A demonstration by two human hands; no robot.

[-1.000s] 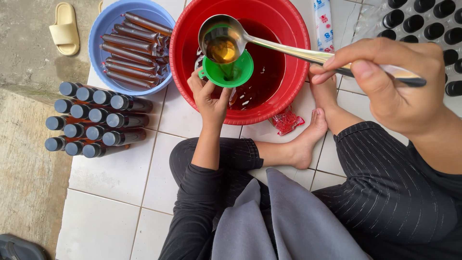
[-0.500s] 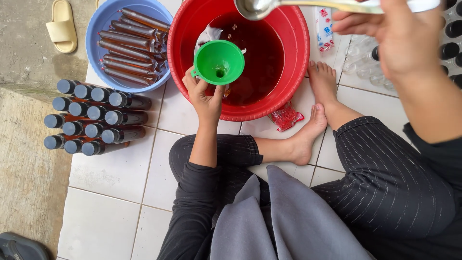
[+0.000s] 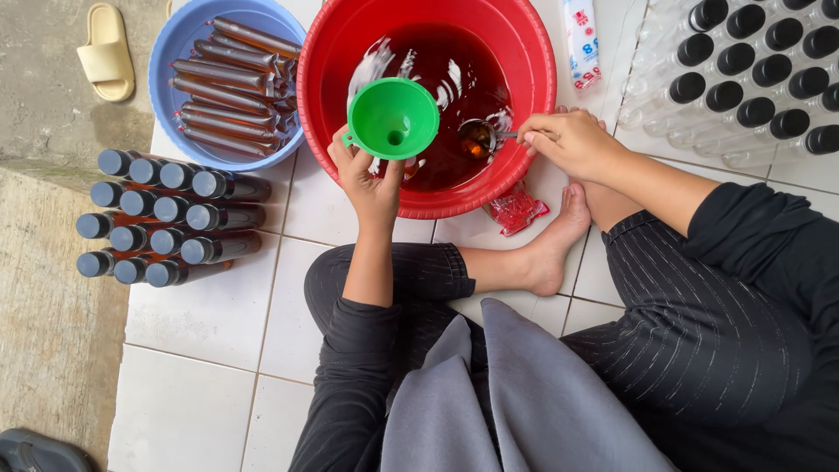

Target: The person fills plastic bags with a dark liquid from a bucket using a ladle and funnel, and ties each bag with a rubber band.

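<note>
This looks like a home porch or backyard work spot used for small-scale drink bottling, not a factory. The person sits cross-legged and barefoot on a white tiled floor point(image 3: 210, 323) that ends at rough bare concrete point(image 3: 44, 288), where a beige slipper point(image 3: 106, 51) lies. Household plastic basins serve as equipment: a red basin point(image 3: 524, 52) of dark reddish-brown liquid and a blue basin point(image 3: 175, 52) of filled bottles. Capped filled bottles point(image 3: 162, 218) lie stacked on the tiles, empty clear bottles point(image 3: 743, 70) opposite.
</note>
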